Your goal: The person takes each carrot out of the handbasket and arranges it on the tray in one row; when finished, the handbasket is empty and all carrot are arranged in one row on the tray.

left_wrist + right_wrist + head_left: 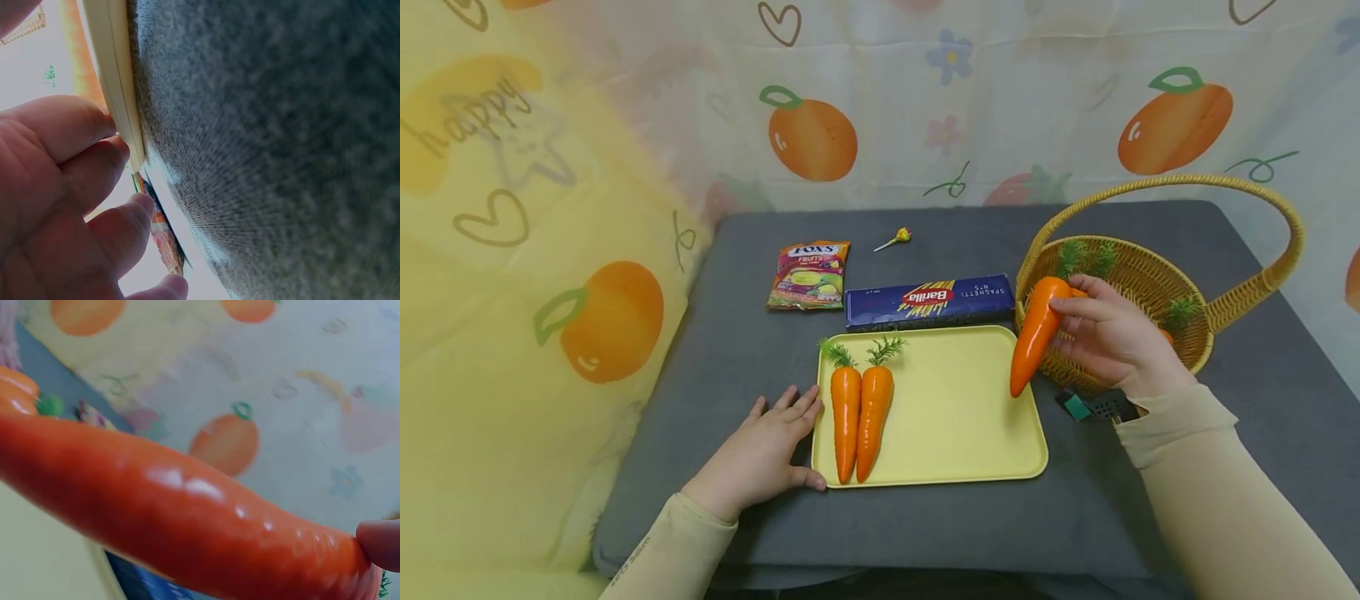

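My right hand [1108,333] pinches an orange toy carrot [1037,333] near its thick top, its tip pointing down over the right edge of the yellow tray [955,408]. The same carrot [187,506] fills much of the right wrist view. Two more carrots [846,425] with green leafy tops lie side by side at the tray's left end. My left hand [767,454] rests beside them, fingers spread and touching the tray's left rim. In the left wrist view, fingertips [103,125] meet the rim.
A wicker basket [1195,333] with a tall handle stands at the right, with carrot tops [1182,312] inside. Behind the tray lie a blue spaghetti box [929,302], a bag of Fox's candy [808,275] and a lollipop [895,239]. A patterned curtain [887,100] hangs behind the table.
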Available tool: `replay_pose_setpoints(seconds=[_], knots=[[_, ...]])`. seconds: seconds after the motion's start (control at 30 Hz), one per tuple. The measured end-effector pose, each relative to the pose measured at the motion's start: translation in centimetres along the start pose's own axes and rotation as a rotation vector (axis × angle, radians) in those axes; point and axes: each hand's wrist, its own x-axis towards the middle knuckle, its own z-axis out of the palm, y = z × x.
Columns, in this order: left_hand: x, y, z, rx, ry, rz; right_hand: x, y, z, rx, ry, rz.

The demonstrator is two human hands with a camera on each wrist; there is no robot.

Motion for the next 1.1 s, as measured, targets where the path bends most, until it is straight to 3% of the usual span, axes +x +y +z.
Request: replay_pose_setpoints(seconds=[0.33,0.77,0.93,1.1], knots=[[0.0,-0.1,0.1,0.003,0.007,0.012,0.8,4.4,4.7,-0.171,-0.029,0.074],[-0.1,-0.2,0.1,-0.008,0.009,0.011,3.5,10.5,8.4,-0.32,-0.032,0.174],[-0.3,-0.1,0.1,0.0,0.028,0.029,4.1,12.7,9.7,-0.332,-0.025,0.183],[-0.3,0.0,0.0,-0.002,0.031,0.03,4.5,13.9,10.5,-0.386,0.011,0.141]])
